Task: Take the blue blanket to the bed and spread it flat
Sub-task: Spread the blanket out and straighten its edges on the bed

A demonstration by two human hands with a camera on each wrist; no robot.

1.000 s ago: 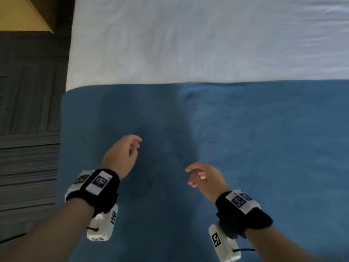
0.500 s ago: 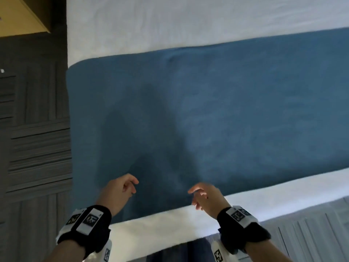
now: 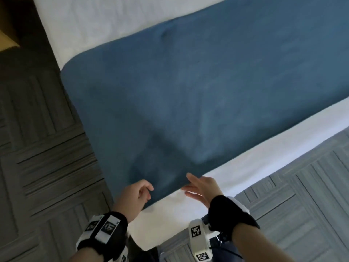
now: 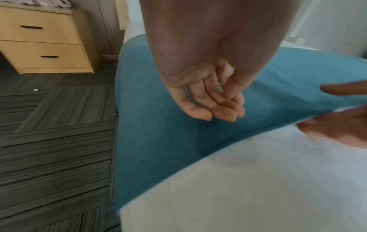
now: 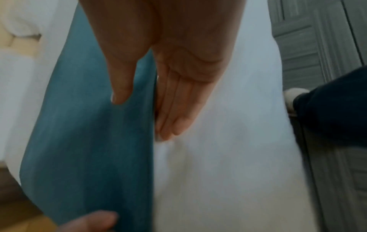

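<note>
From the head view, the blue blanket (image 3: 188, 95) is seen spread across the white bed (image 3: 245, 167); its near edge is pinched by the right hand (image 3: 203, 187), while the left hand (image 3: 135, 197) is held loosely curled, empty. A yellow drawer cabinet (image 4: 43, 42) is shown only by the left wrist view. A dark trouser leg (image 5: 333, 109) is shown only by the right wrist view.
</note>
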